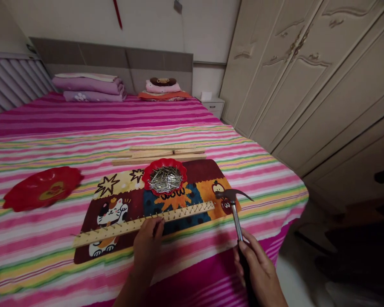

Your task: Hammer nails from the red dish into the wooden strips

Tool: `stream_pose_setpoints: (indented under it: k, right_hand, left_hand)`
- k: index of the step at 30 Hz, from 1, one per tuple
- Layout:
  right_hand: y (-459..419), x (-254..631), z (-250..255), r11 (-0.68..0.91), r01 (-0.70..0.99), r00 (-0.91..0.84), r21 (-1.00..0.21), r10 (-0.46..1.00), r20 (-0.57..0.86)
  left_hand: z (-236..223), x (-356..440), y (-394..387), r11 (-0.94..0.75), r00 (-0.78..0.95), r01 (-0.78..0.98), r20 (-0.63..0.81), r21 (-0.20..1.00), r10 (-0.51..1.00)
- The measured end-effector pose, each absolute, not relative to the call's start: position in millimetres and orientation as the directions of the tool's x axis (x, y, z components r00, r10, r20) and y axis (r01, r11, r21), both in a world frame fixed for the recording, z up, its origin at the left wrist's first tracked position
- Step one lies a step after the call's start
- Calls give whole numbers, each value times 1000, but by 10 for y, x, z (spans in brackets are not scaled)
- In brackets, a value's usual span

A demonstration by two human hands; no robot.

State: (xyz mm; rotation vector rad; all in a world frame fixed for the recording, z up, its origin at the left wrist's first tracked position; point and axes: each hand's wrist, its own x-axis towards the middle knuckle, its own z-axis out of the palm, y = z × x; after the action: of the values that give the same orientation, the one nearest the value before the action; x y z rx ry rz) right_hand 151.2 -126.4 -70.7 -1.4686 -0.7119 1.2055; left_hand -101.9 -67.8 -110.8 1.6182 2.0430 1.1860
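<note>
A long wooden strip (115,230) studded with a row of several nails lies across a patterned cartoon mat (198,170) on the bed. My left hand (147,245) rests on the strip near its middle, fingers curled against the wood. My right hand (259,268) is wrapped round the dark handle of a claw hammer (232,200), whose head hovers just past the strip's right end. A red dish (165,176) full of loose nails sits on the mat behind the strip.
More wooden strips (160,154) lie stacked behind the mat. A second red dish (41,187) sits at the left on the striped bedspread. Folded bedding (89,87) and pillows are at the headboard. Wardrobe doors (307,72) stand at the right, floor below.
</note>
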Motion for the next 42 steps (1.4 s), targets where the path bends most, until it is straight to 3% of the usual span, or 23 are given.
stream_pose_setpoints:
  k: [2,5,8,15,25,29,33,37,42]
  right_hand:
    - [-1279,1460,-526,-185,18,172,-983,969,-179]
    - [-1230,1325,-339,79,278,-163,-957,986,34]
    - [-1151,1156,-271,227,386,-360,-894,929,81]
    - [-1077,1015,-359,316,525,-450,-790,891,58]
    - [-1102,1036,-336,366,547,-457,-753,884,97]
    - [-1119,1076,-334,281,463,-415,-841,907,75]
    - [-1159,1195,-398,86,294,-56,-952,996,73]
    - [-1106,1357,-530,-230,-95,333,-968,909,-249]
    - [-993,1570,-816,-269,-362,401,-893,819,-409]
  left_hand:
    - [-1140,-1023,-683,20,-313,692,275,722,909]
    - [-1165,-1024,-681,-9,-288,702,296,712,911]
    - [-1165,-1010,-677,-26,-284,703,314,710,906]
    - [-1193,-1014,-668,-1,-272,715,279,699,921]
    - [-1182,-1000,-684,17,-287,712,269,702,919]
    - [-1153,-977,-676,11,-321,680,285,733,903]
    - [-1169,-983,-656,3,-327,668,290,744,900]
    - [-1110,-1012,-727,-1,-317,667,285,745,904]
    - [-756,-1133,-779,-11,-298,713,317,701,900]
